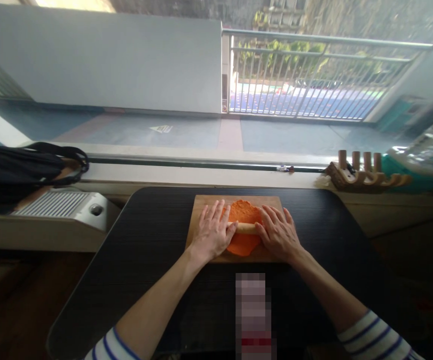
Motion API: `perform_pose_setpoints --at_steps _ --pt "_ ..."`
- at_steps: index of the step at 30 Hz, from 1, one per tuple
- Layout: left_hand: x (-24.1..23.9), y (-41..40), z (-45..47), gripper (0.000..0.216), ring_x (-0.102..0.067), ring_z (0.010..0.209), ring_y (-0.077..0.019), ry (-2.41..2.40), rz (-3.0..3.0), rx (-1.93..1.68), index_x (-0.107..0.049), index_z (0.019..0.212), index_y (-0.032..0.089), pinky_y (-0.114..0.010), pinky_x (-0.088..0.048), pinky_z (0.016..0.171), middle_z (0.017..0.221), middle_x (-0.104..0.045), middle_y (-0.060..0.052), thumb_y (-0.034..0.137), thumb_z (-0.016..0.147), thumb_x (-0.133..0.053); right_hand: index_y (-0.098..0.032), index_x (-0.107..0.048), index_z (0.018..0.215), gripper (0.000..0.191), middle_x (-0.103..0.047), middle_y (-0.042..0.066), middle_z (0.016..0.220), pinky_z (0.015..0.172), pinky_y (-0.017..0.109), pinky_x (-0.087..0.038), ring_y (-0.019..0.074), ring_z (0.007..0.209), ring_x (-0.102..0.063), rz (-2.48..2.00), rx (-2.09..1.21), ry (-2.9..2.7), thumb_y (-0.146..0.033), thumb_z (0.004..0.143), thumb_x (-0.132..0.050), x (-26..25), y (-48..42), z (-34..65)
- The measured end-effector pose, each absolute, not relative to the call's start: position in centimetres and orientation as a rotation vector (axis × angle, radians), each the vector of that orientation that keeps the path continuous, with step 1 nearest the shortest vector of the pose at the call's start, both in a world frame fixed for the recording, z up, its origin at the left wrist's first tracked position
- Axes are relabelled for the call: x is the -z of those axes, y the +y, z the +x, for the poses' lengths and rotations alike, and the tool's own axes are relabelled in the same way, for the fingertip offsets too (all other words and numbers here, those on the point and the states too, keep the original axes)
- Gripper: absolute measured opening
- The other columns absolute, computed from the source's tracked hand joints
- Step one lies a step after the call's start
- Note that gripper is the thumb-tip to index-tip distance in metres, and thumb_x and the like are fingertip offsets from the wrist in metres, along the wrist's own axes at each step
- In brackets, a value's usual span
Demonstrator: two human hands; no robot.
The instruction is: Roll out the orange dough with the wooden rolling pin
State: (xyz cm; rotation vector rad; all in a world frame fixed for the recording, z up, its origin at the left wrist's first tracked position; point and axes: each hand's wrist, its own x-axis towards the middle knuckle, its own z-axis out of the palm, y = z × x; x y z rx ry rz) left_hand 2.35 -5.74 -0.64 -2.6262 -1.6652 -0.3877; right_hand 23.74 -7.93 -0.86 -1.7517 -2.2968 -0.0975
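Observation:
A flat round of orange dough (243,212) lies on a wooden board (203,203) on a black table (152,235). A pale wooden rolling pin (246,228) lies across the dough. My left hand (212,231) rests flat on the pin's left end, fingers stretched forward and slightly apart. Over the pin's right end lies my right hand (278,232), its fingers also extended flat. Most of the pin is hidden under both palms; only its middle shows.
A white appliance with a ribbed top (57,204) stands left of the table, with a black bag (17,172) behind it. On the window sill at the right sits a wooden rack with pegs (359,172). Beyond the window are a wall and a railing.

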Motion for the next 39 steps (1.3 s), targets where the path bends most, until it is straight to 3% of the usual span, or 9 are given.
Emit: perform_pose_setpoints --at_steps 19,31,39 --pt "-0.1 1.0 3.4 0.069 -0.027 0.138 -0.028 -1.963 -2.652 0.197 -0.038 0.141 0.017 -0.048 -0.022 0.11 0.149 -0.034 -0.013 0.059 0.092 -0.015 -0.021 -0.043 0.136 0.049 -0.044 0.011 0.141 0.103 0.061 -0.023 0.0298 0.132 -0.031 -1.891 -0.151 -2.356 -0.043 0.097 -0.024 -0.8 -0.8 24.1" --pt "0.5 -2.9 3.0 0.062 -0.029 0.137 -0.0291 -1.769 -2.598 0.265 -0.043 0.138 0.013 -0.05 -0.018 0.112 0.145 -0.04 -0.017 0.051 0.094 -0.021 -0.018 -0.04 0.137 0.054 -0.044 0.012 0.142 0.109 0.055 -0.014 0.0267 0.133 -0.031 -1.774 0.071 -2.331 -0.05 0.096 -0.025 0.5 -5.0 24.0" --pt "0.4 -1.3 3.3 0.061 -0.029 0.138 -0.0271 -1.855 -2.587 0.268 -0.042 0.139 0.017 -0.049 -0.019 0.112 0.146 -0.039 -0.013 0.053 0.093 -0.022 -0.02 -0.042 0.137 0.052 -0.046 0.011 0.141 0.106 0.055 -0.021 0.0282 0.133 -0.031 -1.814 -0.014 -2.321 -0.047 0.096 -0.025 0.6 -2.6 24.4"
